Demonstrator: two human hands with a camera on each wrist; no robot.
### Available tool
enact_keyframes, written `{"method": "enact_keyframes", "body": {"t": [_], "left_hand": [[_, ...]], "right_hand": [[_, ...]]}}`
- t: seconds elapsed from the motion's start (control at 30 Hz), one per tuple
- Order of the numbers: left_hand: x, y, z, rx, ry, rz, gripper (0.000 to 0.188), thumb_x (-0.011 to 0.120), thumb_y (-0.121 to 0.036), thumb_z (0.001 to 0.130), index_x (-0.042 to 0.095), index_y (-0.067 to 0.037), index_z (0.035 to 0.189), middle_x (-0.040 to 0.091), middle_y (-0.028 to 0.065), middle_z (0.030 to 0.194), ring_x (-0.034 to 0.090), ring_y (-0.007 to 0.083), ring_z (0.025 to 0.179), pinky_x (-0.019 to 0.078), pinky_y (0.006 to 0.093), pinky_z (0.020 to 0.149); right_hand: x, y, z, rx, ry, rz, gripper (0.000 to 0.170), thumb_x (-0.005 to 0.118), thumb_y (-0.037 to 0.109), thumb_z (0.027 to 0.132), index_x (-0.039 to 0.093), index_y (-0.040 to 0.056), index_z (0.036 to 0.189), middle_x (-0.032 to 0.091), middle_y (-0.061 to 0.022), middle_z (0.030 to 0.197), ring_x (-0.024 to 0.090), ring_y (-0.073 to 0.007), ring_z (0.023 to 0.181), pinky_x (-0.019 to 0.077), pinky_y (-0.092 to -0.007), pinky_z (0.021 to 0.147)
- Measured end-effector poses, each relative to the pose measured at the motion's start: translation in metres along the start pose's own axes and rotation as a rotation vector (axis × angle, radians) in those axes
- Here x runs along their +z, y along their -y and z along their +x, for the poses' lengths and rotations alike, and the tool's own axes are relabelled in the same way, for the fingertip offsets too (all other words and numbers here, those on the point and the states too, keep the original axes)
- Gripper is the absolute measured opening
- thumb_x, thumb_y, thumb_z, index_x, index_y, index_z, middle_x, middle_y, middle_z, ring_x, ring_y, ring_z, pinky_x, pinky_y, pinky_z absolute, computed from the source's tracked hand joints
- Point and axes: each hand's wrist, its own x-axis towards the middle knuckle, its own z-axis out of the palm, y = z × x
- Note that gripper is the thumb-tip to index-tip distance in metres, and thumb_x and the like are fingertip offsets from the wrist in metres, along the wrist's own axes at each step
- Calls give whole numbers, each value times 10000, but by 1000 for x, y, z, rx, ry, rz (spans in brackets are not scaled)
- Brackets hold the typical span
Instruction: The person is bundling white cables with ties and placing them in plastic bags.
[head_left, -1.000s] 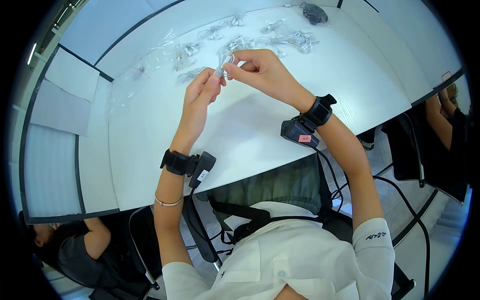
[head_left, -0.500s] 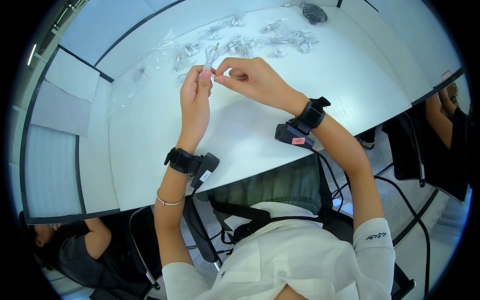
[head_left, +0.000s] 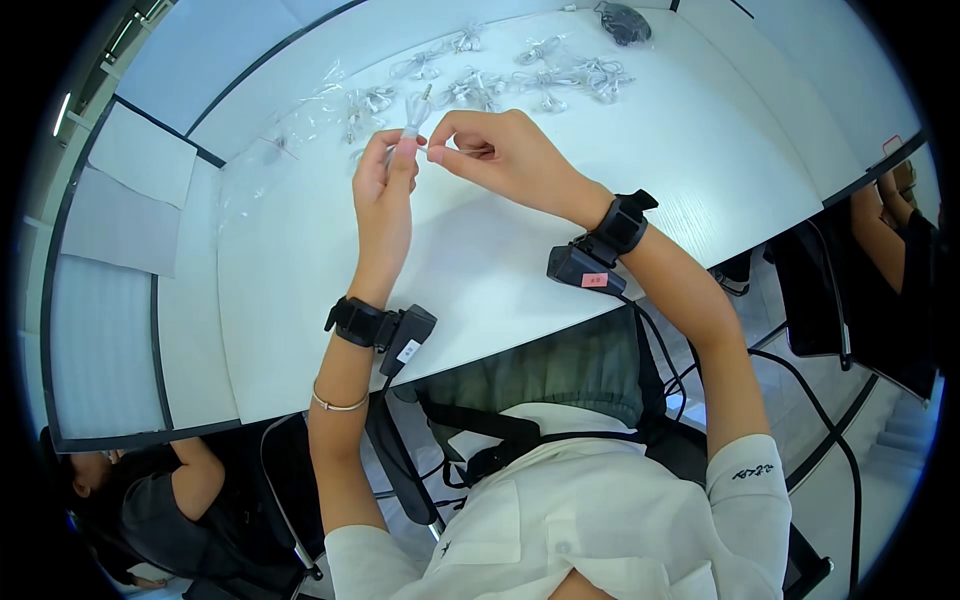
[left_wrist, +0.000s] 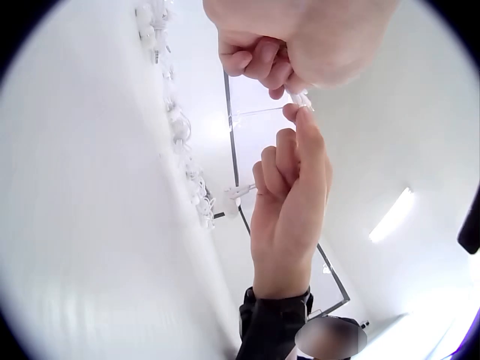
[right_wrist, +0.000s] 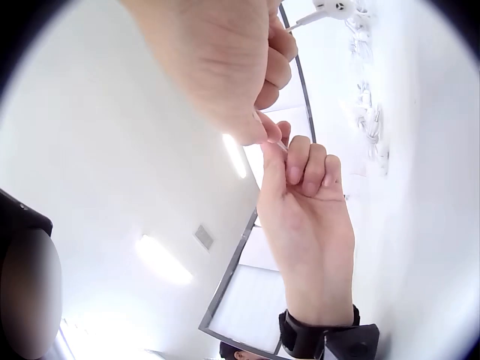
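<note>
In the head view my left hand (head_left: 382, 210) grips a bundled white earphone cord (head_left: 413, 113), with thumb against its middle and the plug (head_left: 428, 92) pointing up and away. Just to the right, my right hand (head_left: 525, 160) pinches a thin strand between thumb and index finger, its other fingers curled. A white earbud (left_wrist: 235, 193) shows beside the right hand's curled fingers in the left wrist view. In the right wrist view an earbud (right_wrist: 336, 7) hangs out past those fingers, and the two hands' fingertips nearly meet.
Several bundled white earphones (head_left: 475, 90) lie across the back of the white table (head_left: 600, 200). Clear plastic wrap (head_left: 310, 100) lies at the back left, and a dark bagged item (head_left: 624, 24) at the back right. Low partitions (head_left: 130, 215) border the table; other people sit at both sides.
The hands have shifted left, and the left hand has turned the bundle so its plug stands up. My right hand has moved from the bundle's top to a strand beside the left thumb.
</note>
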Motion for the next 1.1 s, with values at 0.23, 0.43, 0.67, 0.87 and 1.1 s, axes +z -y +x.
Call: {"method": "enact_keyframes", "body": {"t": [0.23,0.43,0.67,0.87,1.1], "left_hand": [[-5,8,3,-78,105,11,293,502,-276,937,566,-6,1032,453,-36,726,353,42,642,289,196,570],[-6,5,1,-37,125,85,311,493,-237,941,567,24,1093,513,7,769,433,86,684,366,238,631],[-1,-10,-5,216,156,501,218,460,-143,935,570,9,1047,558,134,826,542,266,757,432,339,736],[1,-8,-6,365,179,714,121,502,-94,890,554,6,936,541,143,823,528,315,804,422,381,720],[-3,-7,-4,388,272,862,114,557,-89,866,551,8,926,554,137,840,534,317,796,426,372,698]], "right_hand": [[-1,0,-1,29,46,56,155,579,180,891,600,27,904,359,27,525,296,-63,505,248,-240,477],[0,-8,1,72,63,170,204,570,210,908,605,9,918,566,0,641,436,-47,582,345,-207,540],[-8,-1,0,134,116,149,241,563,244,908,620,10,898,595,-5,694,448,-47,591,349,-201,544],[-11,-3,2,248,150,269,259,575,263,885,629,10,888,582,14,695,431,-39,587,330,-203,522],[-19,-8,2,201,227,110,242,593,244,864,634,10,905,586,-11,681,471,-72,594,370,-223,534]]}}
